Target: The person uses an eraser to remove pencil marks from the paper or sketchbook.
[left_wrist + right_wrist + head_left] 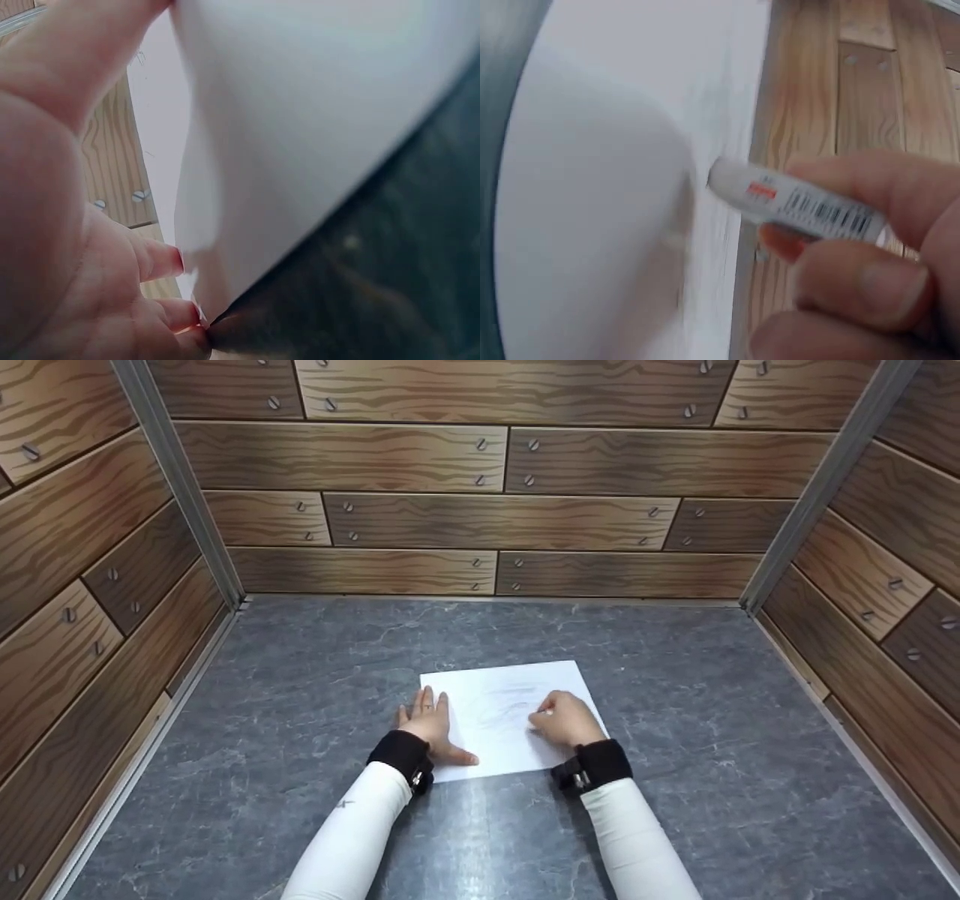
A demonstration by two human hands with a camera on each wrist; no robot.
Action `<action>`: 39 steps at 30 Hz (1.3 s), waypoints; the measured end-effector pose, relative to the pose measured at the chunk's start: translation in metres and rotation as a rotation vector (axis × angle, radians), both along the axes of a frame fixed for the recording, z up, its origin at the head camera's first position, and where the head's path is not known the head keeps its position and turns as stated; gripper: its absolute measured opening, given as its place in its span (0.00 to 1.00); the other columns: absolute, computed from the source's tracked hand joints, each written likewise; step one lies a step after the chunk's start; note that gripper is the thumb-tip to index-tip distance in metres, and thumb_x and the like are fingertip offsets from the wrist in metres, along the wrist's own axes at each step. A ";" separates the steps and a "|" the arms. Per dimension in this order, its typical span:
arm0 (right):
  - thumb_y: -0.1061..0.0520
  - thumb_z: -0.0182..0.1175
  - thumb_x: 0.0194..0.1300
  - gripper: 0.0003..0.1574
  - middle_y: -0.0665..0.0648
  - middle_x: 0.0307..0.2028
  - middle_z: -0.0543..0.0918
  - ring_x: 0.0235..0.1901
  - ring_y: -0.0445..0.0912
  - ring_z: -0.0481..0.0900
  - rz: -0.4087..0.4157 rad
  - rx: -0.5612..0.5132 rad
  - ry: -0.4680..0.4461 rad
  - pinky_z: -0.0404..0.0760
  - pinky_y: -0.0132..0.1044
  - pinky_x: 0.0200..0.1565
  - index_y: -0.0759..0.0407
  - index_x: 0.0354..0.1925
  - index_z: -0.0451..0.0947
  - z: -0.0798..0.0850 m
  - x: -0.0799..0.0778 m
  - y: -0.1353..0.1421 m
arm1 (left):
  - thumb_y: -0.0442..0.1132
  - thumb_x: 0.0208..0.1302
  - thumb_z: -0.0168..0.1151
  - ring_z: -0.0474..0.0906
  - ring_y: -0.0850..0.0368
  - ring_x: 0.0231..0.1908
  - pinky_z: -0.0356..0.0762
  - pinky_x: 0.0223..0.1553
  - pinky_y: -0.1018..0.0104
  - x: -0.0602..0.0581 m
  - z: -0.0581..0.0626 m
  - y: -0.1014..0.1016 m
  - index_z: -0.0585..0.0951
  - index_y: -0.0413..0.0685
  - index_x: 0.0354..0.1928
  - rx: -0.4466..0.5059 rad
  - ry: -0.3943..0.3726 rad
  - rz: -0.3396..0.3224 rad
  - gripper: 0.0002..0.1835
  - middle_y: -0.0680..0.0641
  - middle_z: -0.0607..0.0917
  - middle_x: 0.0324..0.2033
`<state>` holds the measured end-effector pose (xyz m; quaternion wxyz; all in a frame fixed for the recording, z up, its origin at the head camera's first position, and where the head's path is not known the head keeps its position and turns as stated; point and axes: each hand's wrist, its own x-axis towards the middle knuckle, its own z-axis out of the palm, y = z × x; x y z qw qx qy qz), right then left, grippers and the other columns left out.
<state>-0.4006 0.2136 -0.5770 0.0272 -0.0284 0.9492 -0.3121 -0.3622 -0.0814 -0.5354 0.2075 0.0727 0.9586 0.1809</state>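
A white sheet of paper (499, 746) lies on the grey surface, with faint grey scribbles across its upper middle. My left hand (431, 727) rests with spread fingers on the paper's left edge, the thumb pointing right along the lower part. In the left wrist view, the palm (52, 247) and fingertips meet the sheet. Over the right half of the paper, my right hand (570, 720) pinches a small white eraser. The right wrist view shows that eraser (780, 199) between thumb and fingers, with a barcode and red mark on its side and a greyish tip at the paper.
Wood-patterned panels with printed screws form the back wall (420, 521) and both side walls, joined by grey metal corner posts (180, 472). The grey marbled tabletop (315, 675) extends around the paper on all sides.
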 end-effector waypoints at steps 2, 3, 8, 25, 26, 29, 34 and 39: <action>0.49 0.76 0.73 0.11 0.52 0.33 0.89 0.33 0.46 0.82 0.074 -0.034 -0.011 0.79 0.37 0.38 0.53 0.39 0.89 -0.002 0.001 -0.007 | 0.72 0.65 0.84 0.29 0.32 0.98 0.33 0.95 0.25 0.000 0.000 0.000 0.43 0.37 0.97 0.000 -0.004 0.006 0.80 0.27 0.35 0.96; 0.49 0.77 0.73 0.10 0.52 0.33 0.89 0.33 0.46 0.82 0.103 -0.047 -0.021 0.79 0.37 0.38 0.53 0.38 0.89 -0.003 0.001 -0.011 | 0.72 0.65 0.84 0.29 0.32 0.98 0.33 0.95 0.25 0.000 0.000 0.000 0.43 0.37 0.97 0.002 -0.006 0.009 0.80 0.27 0.35 0.96; 0.51 0.77 0.72 0.10 0.53 0.33 0.89 0.32 0.46 0.81 0.049 0.017 -0.027 0.77 0.37 0.37 0.53 0.35 0.87 0.000 0.005 -0.011 | 0.71 0.65 0.85 0.29 0.32 0.98 0.34 0.96 0.26 0.001 0.002 0.001 0.44 0.36 0.97 0.013 -0.007 0.015 0.80 0.27 0.35 0.96; 0.52 0.76 0.70 0.10 0.55 0.32 0.89 0.32 0.48 0.82 -0.013 0.041 -0.028 0.77 0.38 0.35 0.55 0.34 0.87 0.002 0.004 -0.002 | 0.72 0.64 0.85 0.28 0.31 0.97 0.33 0.95 0.25 0.001 0.001 -0.001 0.44 0.37 0.97 0.016 -0.004 0.000 0.81 0.27 0.35 0.95; 0.53 0.75 0.69 0.09 0.55 0.31 0.89 0.31 0.49 0.83 -0.032 0.064 -0.014 0.77 0.38 0.35 0.55 0.34 0.87 0.003 0.004 0.000 | 0.72 0.64 0.85 0.28 0.31 0.97 0.33 0.95 0.25 0.001 0.001 -0.001 0.44 0.37 0.97 0.017 -0.004 -0.001 0.81 0.27 0.35 0.95; 0.52 0.74 0.71 0.10 0.55 0.30 0.88 0.31 0.49 0.82 -0.039 0.082 0.009 0.76 0.38 0.35 0.56 0.36 0.86 0.003 0.003 0.001 | 0.72 0.64 0.85 0.29 0.31 0.97 0.33 0.95 0.26 0.003 0.003 -0.001 0.44 0.36 0.97 0.023 0.001 0.004 0.80 0.27 0.35 0.96; 0.49 0.76 0.73 0.11 0.53 0.33 0.89 0.31 0.46 0.82 0.080 -0.026 -0.024 0.78 0.37 0.35 0.53 0.37 0.88 -0.001 0.003 -0.011 | 0.70 0.66 0.85 0.29 0.32 0.98 0.32 0.96 0.27 0.005 0.005 -0.001 0.44 0.36 0.97 0.023 0.004 0.015 0.79 0.27 0.35 0.96; 0.51 0.76 0.72 0.10 0.54 0.33 0.89 0.32 0.47 0.82 0.031 0.008 -0.041 0.78 0.37 0.34 0.54 0.36 0.88 0.000 0.002 -0.004 | 0.70 0.67 0.85 0.28 0.31 0.97 0.31 0.96 0.26 0.005 0.005 0.001 0.44 0.36 0.97 0.027 0.011 0.011 0.78 0.27 0.35 0.95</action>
